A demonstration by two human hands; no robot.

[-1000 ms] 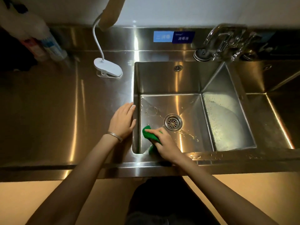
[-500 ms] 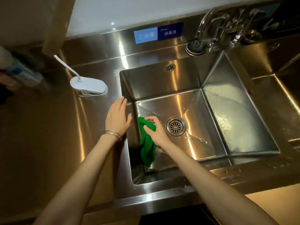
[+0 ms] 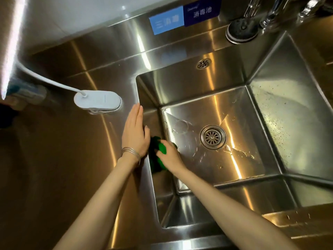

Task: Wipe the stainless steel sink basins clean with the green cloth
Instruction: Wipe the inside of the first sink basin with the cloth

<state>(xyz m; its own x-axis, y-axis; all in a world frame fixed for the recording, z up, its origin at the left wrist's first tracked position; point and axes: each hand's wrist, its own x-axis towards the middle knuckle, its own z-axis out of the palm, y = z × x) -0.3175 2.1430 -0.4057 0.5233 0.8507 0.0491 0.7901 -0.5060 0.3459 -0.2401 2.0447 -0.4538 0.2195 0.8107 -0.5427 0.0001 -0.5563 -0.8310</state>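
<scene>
The stainless steel sink basin fills the middle and right of the view, with a round drain strainer in its wet floor. My right hand is down inside the basin and grips the bunched green cloth, pressing it against the left wall near the floor. My left hand lies flat with straight fingers on the basin's left rim, right beside the cloth. Part of the cloth is hidden behind my right hand.
A white clip lamp base with a white neck stands on the steel counter left of the basin. Taps and a round black fitting sit behind the basin. A blue label is on the backsplash. Bottles blur at far left.
The camera has moved closer and leaned over the basin. My right hand has carried the cloth from the floor near the drain to the left wall. My left hand stays on the rim.
</scene>
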